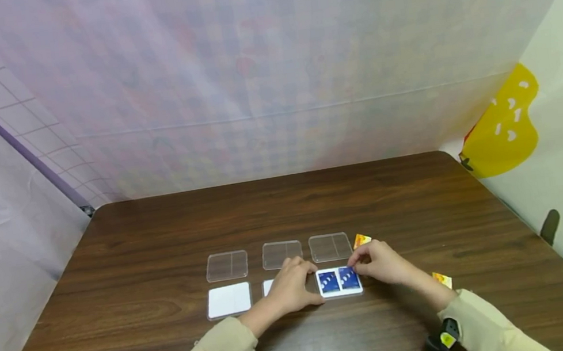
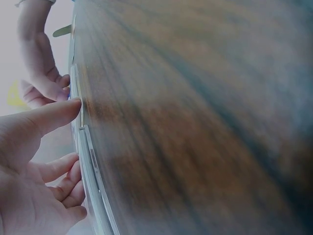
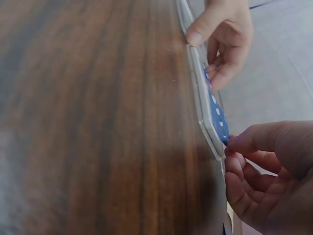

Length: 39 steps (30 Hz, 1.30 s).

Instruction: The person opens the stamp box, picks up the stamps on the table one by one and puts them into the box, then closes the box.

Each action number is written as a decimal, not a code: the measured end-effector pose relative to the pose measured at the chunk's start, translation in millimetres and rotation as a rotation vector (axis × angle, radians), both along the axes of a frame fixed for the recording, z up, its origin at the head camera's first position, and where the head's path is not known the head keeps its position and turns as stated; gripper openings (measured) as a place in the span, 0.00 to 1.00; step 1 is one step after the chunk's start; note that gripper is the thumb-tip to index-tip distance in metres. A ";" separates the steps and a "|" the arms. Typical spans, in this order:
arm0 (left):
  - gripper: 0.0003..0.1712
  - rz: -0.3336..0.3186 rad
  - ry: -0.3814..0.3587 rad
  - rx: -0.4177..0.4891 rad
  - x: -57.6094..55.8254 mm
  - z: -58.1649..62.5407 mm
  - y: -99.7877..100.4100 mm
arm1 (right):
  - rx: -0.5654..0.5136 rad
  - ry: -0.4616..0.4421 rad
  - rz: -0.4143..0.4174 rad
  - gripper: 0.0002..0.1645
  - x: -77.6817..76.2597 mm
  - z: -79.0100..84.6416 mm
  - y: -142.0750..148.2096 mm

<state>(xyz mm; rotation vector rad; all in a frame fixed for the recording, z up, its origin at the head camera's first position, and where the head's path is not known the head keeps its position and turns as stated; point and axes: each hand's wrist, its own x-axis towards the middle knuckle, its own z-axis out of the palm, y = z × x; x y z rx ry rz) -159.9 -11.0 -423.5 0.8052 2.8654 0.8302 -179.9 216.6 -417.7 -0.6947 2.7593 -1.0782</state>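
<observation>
A shallow clear plastic case lies in front of me with a white filling. On it sit two small blue square packets with white marks, side by side: a left packet and a right packet. My left hand holds the case's left end, thumb at the near corner and a fingertip at the far one. From the other side my right hand pinches the right blue packet at its upper right edge; the blue shows at the fingertips in the right wrist view.
Behind stand three clear lids in a row: left, middle, right. A white-filled case lies at the left; another is mostly hidden by my left hand. Orange packets lie beyond my right hand and by the right forearm.
</observation>
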 end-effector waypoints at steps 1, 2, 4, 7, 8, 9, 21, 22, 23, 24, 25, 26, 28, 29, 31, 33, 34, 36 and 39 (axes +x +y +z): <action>0.34 0.000 0.001 0.000 0.0 0.1 -0.1 | 0.010 0.014 -0.003 0.05 0.9 0.2 -0.9; 0.34 -0.001 0.001 0.001 0.0 0.2 -0.1 | 0.016 0.024 -0.005 0.05 1.7 0.3 -1.8; 0.34 -0.001 0.001 0.003 0.1 0.4 -0.2 | 0.028 0.047 -0.006 0.05 3.5 0.6 -3.7; 0.34 -0.001 0.001 0.006 0.3 0.7 -0.1 | 0.045 0.086 -0.018 0.05 5.2 0.4 -5.7; 0.34 0.000 0.002 0.007 0.3 0.8 -0.1 | 0.047 0.097 -0.022 0.05 5.6 0.2 -6.2; 0.34 0.000 0.002 0.008 0.4 0.8 0.0 | 0.050 0.109 -0.026 0.05 6.1 -0.2 -6.6; 0.34 0.001 0.000 0.009 -0.1 -0.1 -0.2 | 0.070 0.195 -0.053 0.06 7.4 -5.0 -10.0; 0.34 0.001 -0.001 0.009 -0.2 0.0 -0.2 | 0.072 0.195 -0.056 0.06 7.4 -4.9 -10.3; 0.34 0.001 -0.001 0.009 -0.3 -0.1 -0.2 | 0.076 0.196 -0.059 0.06 7.3 -4.9 -10.6; 0.34 0.001 -0.001 0.009 -0.4 -0.3 -0.1 | 0.077 0.196 -0.062 0.06 7.3 -4.7 -10.9; 0.34 0.001 -0.001 0.009 -0.5 -0.3 -0.1 | 0.079 0.197 -0.066 0.05 7.2 -4.6 -11.2; 0.34 0.002 0.000 0.008 -0.6 -0.3 0.0 | 0.082 0.198 -0.069 0.05 7.1 -4.5 -11.4; 0.34 0.002 0.000 0.007 -0.6 -0.2 0.1 | 0.087 0.196 -0.073 0.05 6.9 -4.7 -11.7; 0.34 0.002 -0.001 0.007 -0.5 0.0 0.2 | 0.090 0.194 -0.075 0.05 6.7 -4.8 -11.8; 0.34 0.002 -0.003 0.006 -0.3 0.4 0.2 | 0.102 0.187 -0.079 0.04 6.3 -4.2 -12.3; 0.34 0.003 -0.005 0.004 0.0 0.7 0.1 | 0.115 0.178 -0.079 0.04 6.0 -3.1 -13.3; 0.34 0.003 -0.007 0.003 0.1 0.9 0.1 | 0.122 0.175 -0.081 0.04 5.8 -2.4 -14.1; 0.34 0.004 -0.010 0.001 0.1 1.0 0.1 | 0.136 0.178 -0.082 0.05 5.9 -1.2 -15.8; 0.34 0.005 -0.013 0.000 0.1 1.4 0.4 | 0.147 0.177 -0.088 0.06 6.4 -1.0 -17.7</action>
